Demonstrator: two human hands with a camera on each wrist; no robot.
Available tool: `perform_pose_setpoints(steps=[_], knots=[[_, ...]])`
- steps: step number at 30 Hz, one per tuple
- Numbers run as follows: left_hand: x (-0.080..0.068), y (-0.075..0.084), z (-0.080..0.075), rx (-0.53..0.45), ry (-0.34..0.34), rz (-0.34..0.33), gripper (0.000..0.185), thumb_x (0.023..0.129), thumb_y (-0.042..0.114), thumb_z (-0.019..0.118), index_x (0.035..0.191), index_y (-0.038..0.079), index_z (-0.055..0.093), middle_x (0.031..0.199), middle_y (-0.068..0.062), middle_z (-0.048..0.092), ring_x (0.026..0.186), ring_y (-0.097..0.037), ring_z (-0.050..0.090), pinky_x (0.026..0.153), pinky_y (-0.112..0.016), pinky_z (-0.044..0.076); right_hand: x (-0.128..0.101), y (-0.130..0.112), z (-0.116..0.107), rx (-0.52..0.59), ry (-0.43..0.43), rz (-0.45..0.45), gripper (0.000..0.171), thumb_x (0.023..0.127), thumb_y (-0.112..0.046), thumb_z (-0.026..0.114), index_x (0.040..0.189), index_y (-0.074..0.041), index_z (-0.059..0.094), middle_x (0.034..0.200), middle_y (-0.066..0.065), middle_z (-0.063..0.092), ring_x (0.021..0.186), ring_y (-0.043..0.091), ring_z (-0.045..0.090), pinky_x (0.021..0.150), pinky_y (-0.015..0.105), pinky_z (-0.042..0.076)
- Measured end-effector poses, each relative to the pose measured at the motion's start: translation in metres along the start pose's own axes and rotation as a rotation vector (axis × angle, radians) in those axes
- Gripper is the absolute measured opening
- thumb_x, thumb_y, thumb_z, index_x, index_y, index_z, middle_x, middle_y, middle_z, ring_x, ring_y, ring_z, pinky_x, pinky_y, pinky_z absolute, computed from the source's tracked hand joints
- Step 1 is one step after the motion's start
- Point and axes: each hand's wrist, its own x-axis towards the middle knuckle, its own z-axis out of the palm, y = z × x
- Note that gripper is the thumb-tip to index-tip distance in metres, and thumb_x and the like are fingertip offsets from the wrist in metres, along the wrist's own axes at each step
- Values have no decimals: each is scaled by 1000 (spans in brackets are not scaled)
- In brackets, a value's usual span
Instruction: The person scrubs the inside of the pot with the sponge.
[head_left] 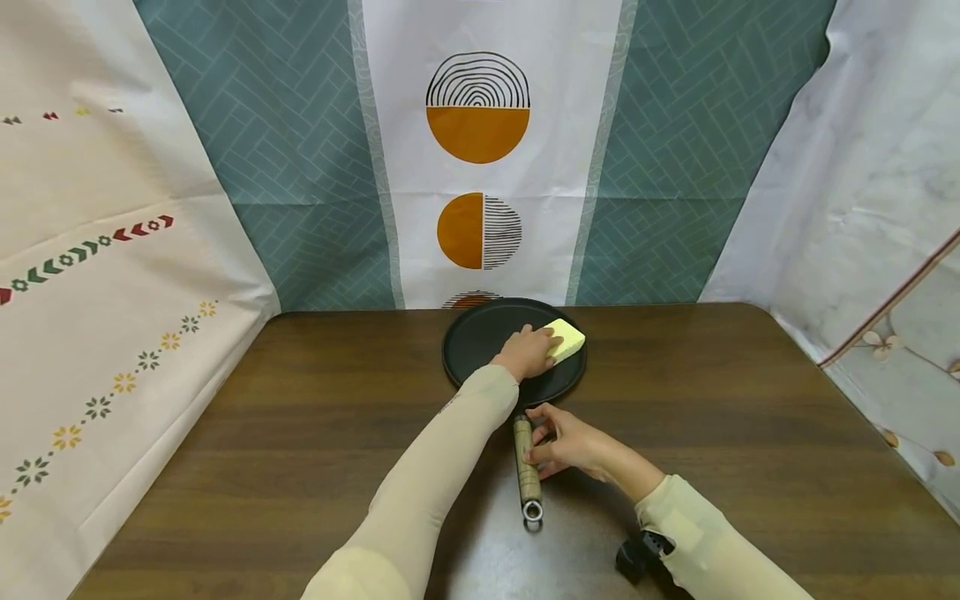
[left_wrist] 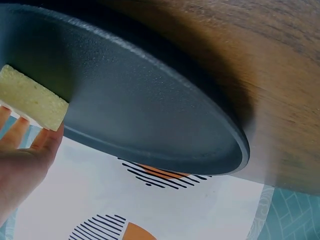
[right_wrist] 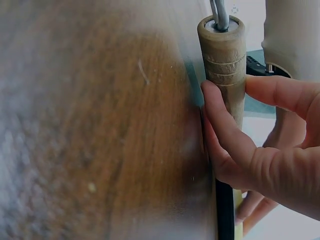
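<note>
A black round frying pan lies at the back of the table, its light wooden handle pointing toward me. My left hand reaches over the pan and grips a pale yellow sponge at the right part of its inner surface. In the left wrist view, fingertips hold the long edge of the sponge against the pan's dark face. My right hand pinches the handle from the right side. Thumb and fingers sit on opposite sides of the handle in the right wrist view.
The brown wooden table extends to both sides of the pan. A metal hanging ring ends the handle. Behind stands a patterned cloth backdrop, with a white cloth along the left edge. A black wrist device is by the right sleeve.
</note>
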Motion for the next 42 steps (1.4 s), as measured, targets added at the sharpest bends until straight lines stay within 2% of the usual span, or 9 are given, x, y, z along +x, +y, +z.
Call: perform_pose_setpoints(steps=[11, 28, 36, 42], knots=[[9, 1, 0, 17, 19, -6, 48, 100, 33, 52, 147, 28, 43, 152, 2, 37, 124, -25, 43, 100, -38, 39, 0, 2, -3, -1, -1, 3, 69, 83, 8, 63, 139, 13, 24, 101, 19, 44, 79, 22, 57, 72, 45, 56], [22, -18, -3, -29, 8, -71, 50, 100, 32, 51, 149, 28, 39, 154, 3, 33, 127, -25, 40, 103, -39, 36, -1, -3, 2, 4, 30, 7, 65, 82, 7, 65, 135, 12, 30, 98, 19, 44, 78, 22, 58, 69, 42, 56], [25, -23, -5, 7, 14, -94, 51, 101, 33, 47, 150, 25, 36, 155, 1, 31, 128, -27, 39, 104, -40, 35, 0, -3, 2, 26, 66, 42, 66, 81, 11, 63, 138, 9, 30, 100, 19, 44, 79, 24, 58, 68, 44, 56], [26, -26, -6, -6, 3, -107, 51, 102, 32, 47, 150, 24, 36, 154, 0, 32, 128, -28, 39, 103, -41, 35, -1, -2, 1, 30, 69, 45, 68, 80, 11, 63, 138, 9, 29, 100, 19, 44, 77, 23, 58, 68, 43, 56]])
